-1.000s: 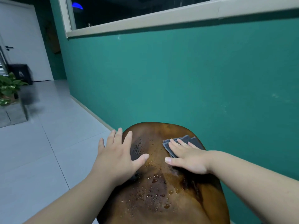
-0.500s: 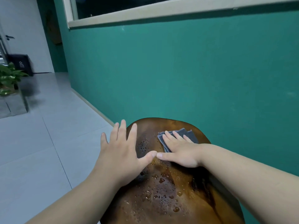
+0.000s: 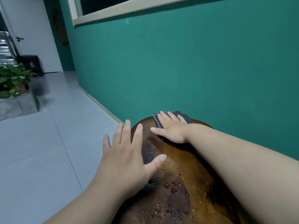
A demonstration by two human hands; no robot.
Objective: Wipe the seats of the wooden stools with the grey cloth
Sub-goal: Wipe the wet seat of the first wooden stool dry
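A dark wooden stool seat [image 3: 181, 183] fills the lower middle of the head view, covered with water drops. The folded grey cloth [image 3: 182, 116] lies at the seat's far edge, close to the green wall. My right hand [image 3: 171, 128] presses flat on the cloth with straight fingers. My left hand [image 3: 127, 154] rests flat on the seat's left edge, fingers spread, thumb pointing toward the wet middle. Only one stool is in view.
A green wall [image 3: 194, 70] with a window sill runs right behind the stool. Grey tiled floor [image 3: 40, 151] lies to the left. A potted plant [image 3: 13, 80], a black bin [image 3: 32, 65] and a white door [image 3: 30, 29] stand far left.
My right hand has pushed the cloth away from me, from the seat's middle right to its far edge. The left hand stays on the left side. The camera has tilted.
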